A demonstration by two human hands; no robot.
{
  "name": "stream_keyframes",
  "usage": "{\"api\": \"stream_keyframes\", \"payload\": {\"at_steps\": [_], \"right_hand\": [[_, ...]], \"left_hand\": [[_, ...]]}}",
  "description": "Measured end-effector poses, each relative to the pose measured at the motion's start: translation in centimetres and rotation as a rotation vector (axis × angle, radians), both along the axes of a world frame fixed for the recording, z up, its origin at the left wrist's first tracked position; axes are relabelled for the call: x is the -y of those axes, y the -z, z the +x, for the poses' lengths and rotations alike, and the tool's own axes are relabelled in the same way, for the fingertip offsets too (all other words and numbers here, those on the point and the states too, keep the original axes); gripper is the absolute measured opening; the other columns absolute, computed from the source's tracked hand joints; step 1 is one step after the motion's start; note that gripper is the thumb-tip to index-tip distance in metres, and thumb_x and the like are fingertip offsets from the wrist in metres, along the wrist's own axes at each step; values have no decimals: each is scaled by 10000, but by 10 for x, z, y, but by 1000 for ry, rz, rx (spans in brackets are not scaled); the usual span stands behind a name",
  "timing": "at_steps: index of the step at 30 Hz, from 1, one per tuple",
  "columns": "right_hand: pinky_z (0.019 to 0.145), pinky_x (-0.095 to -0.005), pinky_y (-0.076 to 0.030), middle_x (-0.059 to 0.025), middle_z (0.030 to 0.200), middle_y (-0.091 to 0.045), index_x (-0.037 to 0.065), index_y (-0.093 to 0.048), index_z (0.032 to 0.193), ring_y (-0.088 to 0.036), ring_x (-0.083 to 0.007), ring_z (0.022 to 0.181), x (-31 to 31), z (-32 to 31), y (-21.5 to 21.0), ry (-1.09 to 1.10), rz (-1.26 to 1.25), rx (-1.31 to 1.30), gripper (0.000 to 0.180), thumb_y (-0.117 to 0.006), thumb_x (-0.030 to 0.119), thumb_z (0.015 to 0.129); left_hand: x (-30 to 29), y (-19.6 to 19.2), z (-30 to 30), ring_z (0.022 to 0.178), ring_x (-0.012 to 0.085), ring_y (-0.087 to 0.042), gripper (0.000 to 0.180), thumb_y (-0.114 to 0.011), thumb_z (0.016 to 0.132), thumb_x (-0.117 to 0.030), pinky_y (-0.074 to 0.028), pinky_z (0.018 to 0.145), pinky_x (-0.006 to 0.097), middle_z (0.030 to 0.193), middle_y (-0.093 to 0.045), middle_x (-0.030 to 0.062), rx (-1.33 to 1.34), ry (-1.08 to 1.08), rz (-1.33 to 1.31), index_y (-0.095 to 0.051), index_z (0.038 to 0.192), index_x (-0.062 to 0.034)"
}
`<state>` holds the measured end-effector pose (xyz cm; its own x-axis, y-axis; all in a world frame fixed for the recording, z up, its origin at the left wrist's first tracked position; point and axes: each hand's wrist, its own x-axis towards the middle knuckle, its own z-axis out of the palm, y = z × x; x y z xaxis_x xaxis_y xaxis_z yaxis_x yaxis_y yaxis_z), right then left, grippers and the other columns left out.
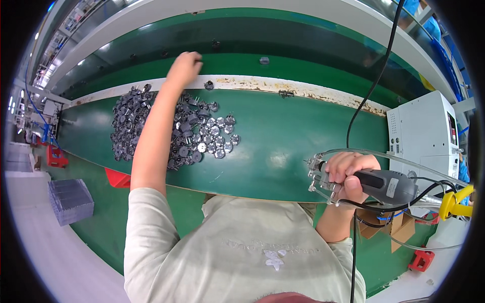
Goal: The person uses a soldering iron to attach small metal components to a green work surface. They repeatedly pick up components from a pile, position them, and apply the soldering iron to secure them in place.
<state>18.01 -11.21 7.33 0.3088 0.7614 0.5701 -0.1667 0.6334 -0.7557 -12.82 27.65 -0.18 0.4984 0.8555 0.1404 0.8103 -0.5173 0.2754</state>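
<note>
My left hand (185,68) reaches across the pile to the green conveyor belt behind the bench. Its fingers look curled but smeared by motion, and whether they hold a part cannot be made out. Under that forearm spreads a pile of small round dark parts with metal pins (132,118), several of them with shiny faces showing at the pile's right edge. One similar part (209,85) sits on the worn white ledge near my left hand. At the right, my right hand (352,169) grips a grey-and-black handheld tool (386,186) with metal fittings and clear tubing.
Single parts lie along the conveyor belt (232,63), including a greyish one (264,60). A white machine (423,134) stands at the bench's right end. A black cable (371,96) hangs down near the tool. Grey stacked trays (70,202) and red stools (57,156) are on the floor.
</note>
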Motion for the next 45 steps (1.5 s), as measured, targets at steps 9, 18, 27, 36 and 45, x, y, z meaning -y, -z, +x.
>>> {"api": "stream_keyframes", "payload": {"at_steps": [9, 18, 27, 36, 45], "right_hand": [[627, -381, -547, -91, 684, -611, 36, -554, 914, -601, -202, 605, -3, -19, -8, 1, -69, -89, 279, -814, 26, 814], [652, -375, -576, -87, 701, -643, 34, -581, 884, -635, -202, 638, 12, -12, -10, 63, -110, -79, 271, -834, -2, 793], [644, -371, -566, -73, 693, -635, 32, -573, 875, -625, -196, 625, 3, 0, -8, 52, -77, -60, 285, -844, 10, 789], [617, -394, -549, -80, 672, -590, 34, -532, 916, -588, -186, 575, -4, -4, -9, 9, 11, -79, 250, -777, 52, 868], [599, -390, -556, -75, 672, -596, 45, -528, 932, -573, -174, 551, -6, -4, 0, -63, -10, -48, 228, -750, 19, 885]], "left_hand": [[27, 26, 179, 1051, 344, -651, 186, -653, 960, -191, -496, 991, 440, 1103, -652, 156, 274, 339, -21, -679, 1074, -45], [33, 19, 157, 1055, 376, -584, 146, -667, 945, -183, -475, 968, 463, 1075, -639, 151, 91, 274, 35, -656, 1029, -64], [235, -12, 96, 1009, 292, -581, 208, -754, 872, -219, -471, 878, 419, 1030, -650, 60, 196, 433, -59, -697, 1032, -98], [280, -19, 111, 1013, 270, -612, 352, -799, 824, -221, -473, 877, 401, 1044, -671, 43, 315, 623, -62, -694, 1139, -104], [284, 9, 113, 1077, 326, -628, 429, -801, 792, -138, -536, 918, 421, 1122, -617, 129, 483, 613, -334, -662, 1183, -30]]}}
